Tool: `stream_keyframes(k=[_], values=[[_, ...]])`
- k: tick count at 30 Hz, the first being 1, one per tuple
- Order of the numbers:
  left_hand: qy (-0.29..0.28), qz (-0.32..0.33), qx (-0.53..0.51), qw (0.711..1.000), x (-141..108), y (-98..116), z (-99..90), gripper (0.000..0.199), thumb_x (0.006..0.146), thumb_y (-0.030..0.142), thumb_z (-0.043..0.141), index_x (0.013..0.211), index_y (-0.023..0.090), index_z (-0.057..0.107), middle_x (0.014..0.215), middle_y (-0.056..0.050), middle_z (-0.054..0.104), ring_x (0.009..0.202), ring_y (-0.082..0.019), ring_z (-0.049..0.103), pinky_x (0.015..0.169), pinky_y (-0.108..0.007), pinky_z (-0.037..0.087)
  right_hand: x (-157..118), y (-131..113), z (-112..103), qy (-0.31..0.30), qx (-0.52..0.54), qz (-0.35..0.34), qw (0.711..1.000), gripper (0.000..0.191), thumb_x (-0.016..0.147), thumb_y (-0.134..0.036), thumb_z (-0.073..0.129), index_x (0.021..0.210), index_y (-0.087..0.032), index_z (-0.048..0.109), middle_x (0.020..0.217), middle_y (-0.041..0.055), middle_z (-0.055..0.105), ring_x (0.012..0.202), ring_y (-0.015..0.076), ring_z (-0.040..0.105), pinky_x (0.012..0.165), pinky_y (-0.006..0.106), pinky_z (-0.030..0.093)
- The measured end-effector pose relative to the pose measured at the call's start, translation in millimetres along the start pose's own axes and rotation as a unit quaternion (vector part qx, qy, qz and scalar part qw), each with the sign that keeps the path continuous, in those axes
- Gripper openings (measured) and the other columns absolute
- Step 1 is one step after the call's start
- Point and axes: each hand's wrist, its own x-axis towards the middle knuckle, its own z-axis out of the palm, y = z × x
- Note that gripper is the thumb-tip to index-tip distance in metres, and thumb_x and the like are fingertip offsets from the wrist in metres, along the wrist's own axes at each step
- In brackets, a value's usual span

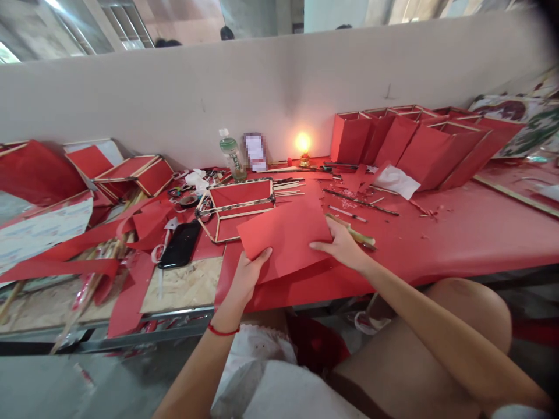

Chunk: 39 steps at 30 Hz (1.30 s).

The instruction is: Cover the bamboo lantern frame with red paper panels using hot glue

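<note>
Between my two hands is a flat sheet of red paper (288,235), raised and tilted over the table's front part. My left hand (251,273) grips its lower left edge, thumb on top and the other fingers hidden beneath. At the right edge, my right hand (343,244) pinches the sheet with the thumb on top. Just beyond the sheet, to the left, lies an open box-shaped frame of thin wooden sticks (220,224) with dark corners. A bamboo piece (360,237) rests beside my right hand.
A lit oil lamp (304,154) burns at the back, near a green bottle (233,156) and a propped phone (255,152). Several red paper-covered frames (395,139) stand at the right. A black phone (180,245) and red strips (144,224) lie left.
</note>
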Motion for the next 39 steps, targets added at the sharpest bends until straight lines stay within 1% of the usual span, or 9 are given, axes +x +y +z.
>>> stream_keyframes(k=[7,10,13,19,22,25,32,37,39], values=[[0.054,0.084,0.02,0.995,17,-3,-18.1,0.046,0.063,0.041,0.086,0.101,0.018,0.074,0.106,-0.008,0.077,0.112,-0.027,0.068,0.106,-0.04,0.049,9,-3,-30,0.117,0.057,0.066,0.989,0.063,0.076,-0.079,0.061,0.097,-0.02,0.067,0.072,0.0048,0.071,0.061,0.0157,0.066,0.062,0.027,0.053],[0.099,0.137,0.011,0.986,27,0,-37.6,0.047,0.064,0.041,0.086,0.103,0.018,0.073,0.109,-0.008,0.076,0.11,-0.026,0.069,0.105,-0.039,0.05,-3,-10,-20,-0.082,0.093,0.135,0.983,0.068,0.079,-0.081,0.056,0.095,-0.017,0.069,0.078,0.009,0.074,0.064,0.0173,0.069,0.062,0.028,0.055],[0.145,0.153,-0.009,0.978,31,7,-54.4,0.049,0.06,0.04,0.089,0.102,0.019,0.073,0.111,-0.007,0.076,0.11,-0.026,0.069,0.106,-0.041,0.051,-9,-9,-5,-0.358,0.098,0.229,0.9,0.074,0.082,-0.082,0.05,0.1,-0.014,0.072,0.094,0.0167,0.075,0.076,0.0227,0.072,0.067,0.033,0.058],[0.187,0.183,-0.096,0.96,28,26,-69.9,0.062,0.049,0.034,0.095,0.106,0.024,0.071,0.121,-0.004,0.073,0.123,-0.027,0.063,0.112,-0.043,0.048,6,2,0,-0.061,0.082,0.065,0.993,0.06,0.08,-0.07,0.065,0.116,-0.022,0.067,0.131,0.0102,0.064,0.127,0.024,0.056,0.108,0.039,0.044],[0.194,0.185,-0.098,0.958,28,28,-74.0,0.059,0.049,0.032,0.095,0.103,0.024,0.071,0.12,-0.004,0.073,0.125,-0.027,0.062,0.114,-0.045,0.047,-10,-4,18,-0.167,0.154,0.047,0.973,0.056,0.083,-0.065,0.067,0.121,-0.025,0.064,0.132,0.0089,0.064,0.124,0.0237,0.059,0.11,0.041,0.043],[0.213,0.177,-0.099,0.956,28,23,-73.6,0.053,0.051,0.03,0.094,0.099,0.023,0.072,0.116,-0.005,0.075,0.124,-0.028,0.063,0.113,-0.046,0.048,-22,-4,43,-0.371,0.25,0.193,0.873,0.068,0.084,-0.076,0.055,0.125,-0.023,0.062,0.134,0.0147,0.062,0.116,0.0293,0.065,0.098,0.047,0.053],[0.197,0.152,-0.108,0.963,24,13,-62.4,0.051,0.056,0.03,0.092,0.103,0.025,0.072,0.114,-0.003,0.076,0.12,-0.026,0.065,0.109,-0.045,0.051,3,15,50,-0.034,0.152,0.113,0.981,0.062,0.08,-0.071,0.063,0.125,-0.029,0.055,0.144,0.0077,0.053,0.138,0.0226,0.045,0.113,0.039,0.042],[0.197,0.125,-0.076,0.969,24,3,-59.5,0.05,0.059,0.038,0.091,0.104,0.023,0.072,0.113,-0.005,0.076,0.115,-0.027,0.068,0.104,-0.044,0.054,-23,17,79,-0.335,0.233,0.165,0.898,0.062,0.083,-0.066,0.063,0.131,-0.027,0.054,0.138,0.01,0.059,0.121,0.0252,0.061,0.103,0.046,0.05],[0.197,0.125,-0.066,0.97,26,-2,-60.7,0.055,0.057,0.04,0.091,0.106,0.023,0.072,0.114,-0.006,0.075,0.114,-0.027,0.068,0.105,-0.044,0.054,-15,23,74,-0.228,0.245,0.186,0.924,0.062,0.082,-0.074,0.057,0.119,-0.024,0.059,0.125,0.0126,0.065,0.112,0.0277,0.066,0.095,0.048,0.055]])
